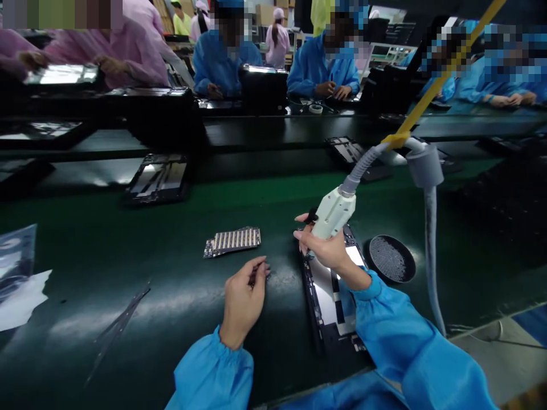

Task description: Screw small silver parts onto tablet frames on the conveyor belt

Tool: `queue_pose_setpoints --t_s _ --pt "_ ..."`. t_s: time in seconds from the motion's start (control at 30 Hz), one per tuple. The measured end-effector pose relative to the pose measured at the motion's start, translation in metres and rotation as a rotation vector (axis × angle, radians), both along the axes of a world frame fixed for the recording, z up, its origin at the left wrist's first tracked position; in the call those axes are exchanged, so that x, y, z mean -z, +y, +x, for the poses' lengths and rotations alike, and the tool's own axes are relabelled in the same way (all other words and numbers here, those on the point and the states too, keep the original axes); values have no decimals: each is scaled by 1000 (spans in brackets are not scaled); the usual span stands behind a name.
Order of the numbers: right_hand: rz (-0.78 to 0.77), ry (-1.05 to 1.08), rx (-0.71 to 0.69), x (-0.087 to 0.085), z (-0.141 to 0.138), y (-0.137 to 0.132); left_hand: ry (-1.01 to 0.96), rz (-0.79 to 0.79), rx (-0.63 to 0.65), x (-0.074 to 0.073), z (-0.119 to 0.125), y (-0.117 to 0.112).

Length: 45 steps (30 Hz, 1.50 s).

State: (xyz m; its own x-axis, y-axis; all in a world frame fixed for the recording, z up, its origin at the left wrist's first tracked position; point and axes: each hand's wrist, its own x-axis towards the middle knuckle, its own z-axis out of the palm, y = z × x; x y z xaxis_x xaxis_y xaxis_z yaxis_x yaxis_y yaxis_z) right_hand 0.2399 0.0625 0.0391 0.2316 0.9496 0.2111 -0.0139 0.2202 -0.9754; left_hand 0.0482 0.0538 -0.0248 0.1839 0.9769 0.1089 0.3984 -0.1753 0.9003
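The right hand (325,246) is gripping a pale green tool (335,209), its fingers clasping the body, over the far end of an open tablet (325,302) lying on the tabletop (171,324). Left of the tablet, the left hand (244,296) is holding its fingers curled nearly together; dark bits (253,277) are showing there, but whether they are being gripped I cannot tell. 1 dark board (237,240) with pale strips is lying beyond that hand, and 1 round dish (412,267) of small grey pieces (387,258) is sitting right of the tablet.
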Motion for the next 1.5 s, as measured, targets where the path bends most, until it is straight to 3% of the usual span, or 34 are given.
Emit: queue_pose_setpoints --t_s 0.43,0.57,0.7,0.8,0.93,1.07,1.23,1.5 --pt "-22 -25 -22 5 -1 -1 -84 40 -52 -3 1 -2" --pt "-53 -80 -39 2 -5 -5 -63 153 -59 -7 1 -2" --pt "-63 -74 -32 3 -10 -7 -20 245 -4 -9 3 -2" --pt "-70 -59 -12 2 -8 -7 84 359 78 -14 12 -15" --pt "36 -41 22 -12 2 -8 156 556 369 -22 35 -55" --pt "103 18 19 -19 9 -10 173 686 594 -18 54 -87" --pt "14 13 -34 -5 3 -4 219 697 610 -7 60 -91" --pt "-13 -29 -56 6 2 2 213 722 589 -8 60 -91"
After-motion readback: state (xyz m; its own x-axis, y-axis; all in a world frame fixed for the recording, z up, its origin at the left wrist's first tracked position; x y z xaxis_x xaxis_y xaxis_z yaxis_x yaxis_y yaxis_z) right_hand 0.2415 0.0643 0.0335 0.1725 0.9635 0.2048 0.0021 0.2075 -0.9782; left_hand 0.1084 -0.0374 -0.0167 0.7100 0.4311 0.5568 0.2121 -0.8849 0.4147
